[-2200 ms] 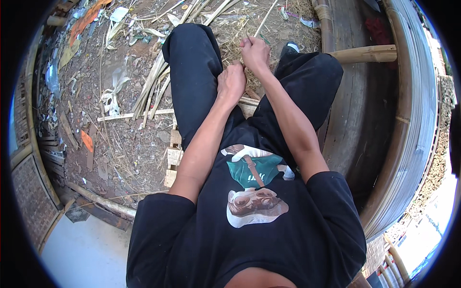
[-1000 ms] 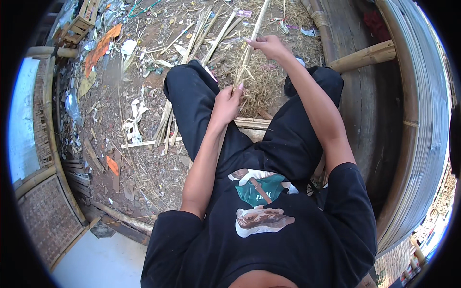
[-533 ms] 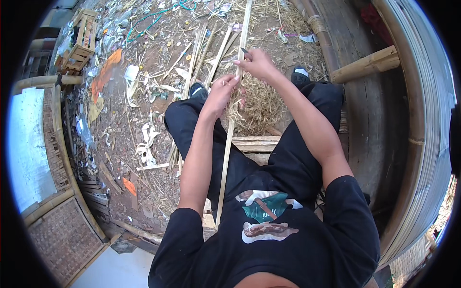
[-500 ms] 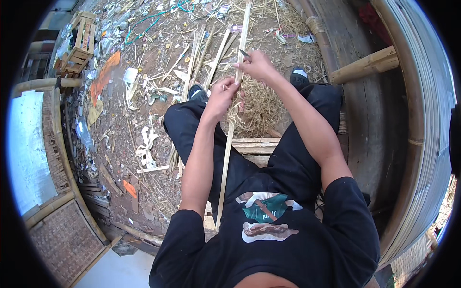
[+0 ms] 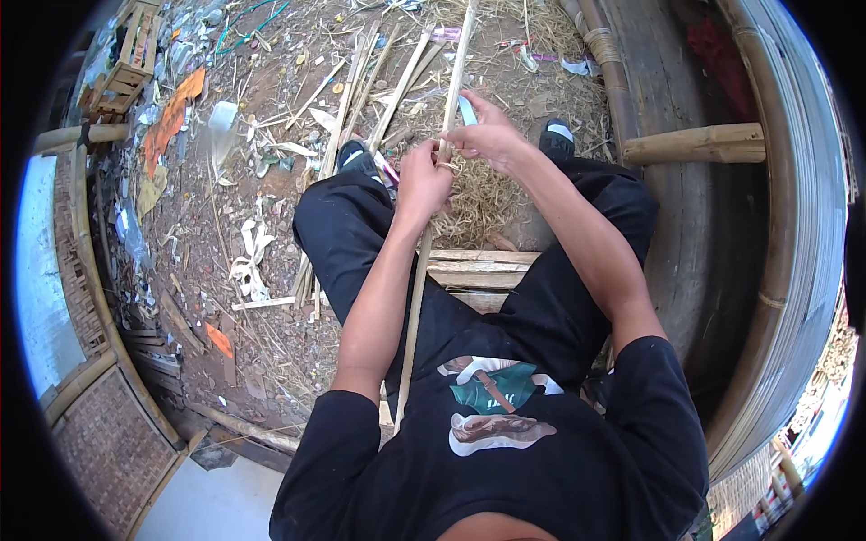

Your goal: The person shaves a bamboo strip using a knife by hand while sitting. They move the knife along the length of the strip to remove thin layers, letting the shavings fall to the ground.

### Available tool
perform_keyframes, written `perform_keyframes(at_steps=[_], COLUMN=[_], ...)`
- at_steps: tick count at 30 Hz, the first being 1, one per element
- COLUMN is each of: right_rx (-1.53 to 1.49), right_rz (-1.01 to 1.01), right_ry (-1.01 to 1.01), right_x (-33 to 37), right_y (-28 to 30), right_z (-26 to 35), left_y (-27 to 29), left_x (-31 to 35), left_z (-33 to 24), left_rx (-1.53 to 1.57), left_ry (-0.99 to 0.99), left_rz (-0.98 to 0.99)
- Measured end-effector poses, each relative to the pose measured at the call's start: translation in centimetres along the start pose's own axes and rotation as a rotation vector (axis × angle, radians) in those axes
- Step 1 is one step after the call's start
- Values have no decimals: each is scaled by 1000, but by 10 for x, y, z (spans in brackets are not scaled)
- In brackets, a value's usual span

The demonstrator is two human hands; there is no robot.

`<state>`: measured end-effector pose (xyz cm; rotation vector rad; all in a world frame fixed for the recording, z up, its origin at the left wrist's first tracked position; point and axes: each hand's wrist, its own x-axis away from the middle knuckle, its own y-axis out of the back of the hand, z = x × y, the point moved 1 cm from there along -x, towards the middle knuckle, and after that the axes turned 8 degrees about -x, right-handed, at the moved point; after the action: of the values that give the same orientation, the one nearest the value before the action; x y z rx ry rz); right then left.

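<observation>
A long, pale bamboo strip (image 5: pixel 418 311) runs from beyond my hands down past my left thigh to my shirt. My left hand (image 5: pixel 424 183) is closed round it above my knees, with a thin curl of shaving by the fingers. Just beyond and to the right, my right hand (image 5: pixel 492 142) is closed on a knife; its flat, light-catching blade (image 5: pixel 467 110) shows beside the strip, while the handle is hidden in the palm. The right thumb reaches the strip near my left fingers. Between my feet lies a heap of bamboo shavings (image 5: pixel 492 206).
Several split bamboo strips (image 5: pixel 397 97) lie on the littered ground beyond my left foot. A wooden crate (image 5: pixel 128 59) stands far left, near orange scrap (image 5: pixel 171 122). Bamboo slats (image 5: pixel 478 270) lie between my legs. On the right is a plank bench (image 5: pixel 686 243) with a bamboo crossbar (image 5: pixel 695 142).
My hands have come closer together along the strip. My right hand has moved slightly nearer to me and turned, so the blade now shows its bright flat side. The curled shavings below my left hand are gone.
</observation>
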<state>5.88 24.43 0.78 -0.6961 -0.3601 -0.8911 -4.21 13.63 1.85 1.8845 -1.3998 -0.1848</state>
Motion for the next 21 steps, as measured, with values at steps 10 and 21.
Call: perform_keyframes(at_steps=[10,21], right_rx=[-174,-165], right_rz=[249,372], right_ry=[-14,-175], right_x=[38,65], right_y=[17,0], right_z=[37,24], left_y=[8,4], left_x=[2,-3], left_z=[9,18], left_rx=[493,571], left_ry=[18,97], left_rz=[325,227])
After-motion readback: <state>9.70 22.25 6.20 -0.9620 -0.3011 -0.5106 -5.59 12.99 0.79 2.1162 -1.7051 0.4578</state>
